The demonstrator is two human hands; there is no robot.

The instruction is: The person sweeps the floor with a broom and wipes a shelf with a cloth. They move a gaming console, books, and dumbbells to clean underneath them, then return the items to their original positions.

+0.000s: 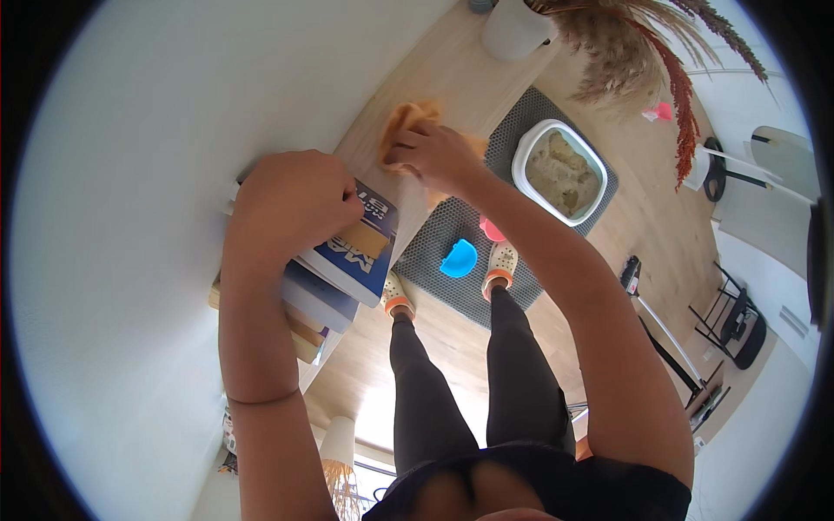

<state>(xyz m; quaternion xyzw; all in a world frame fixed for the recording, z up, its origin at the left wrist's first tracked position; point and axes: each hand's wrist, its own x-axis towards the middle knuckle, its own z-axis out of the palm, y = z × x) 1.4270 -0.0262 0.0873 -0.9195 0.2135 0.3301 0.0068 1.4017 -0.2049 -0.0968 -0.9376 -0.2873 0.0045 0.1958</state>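
My right hand (440, 153) is on a crumpled orange cloth (407, 117), pressed against the pale wooden shelf top (449, 78). Its fingers are bent into the fabric, and part of the cloth hangs over the shelf's front edge. My left hand (300, 195) is bent over a row of books at the wall end of the shelf. Nearest to it is a thick blue book (374, 277) with large white lettering and a tan patch on its cover. The left fingers curl inward and are mostly hidden, so their grip on the books cannot be made out.
A white planter (515, 29) with dried grasses stands at the shelf's far end. Below, a grey textured mat (443, 228) bears a litter box (560, 172), a blue scoop-like piece (460, 258) and a pink one (491, 228). A broom (631, 277) and folding chair (743, 325) are at right.
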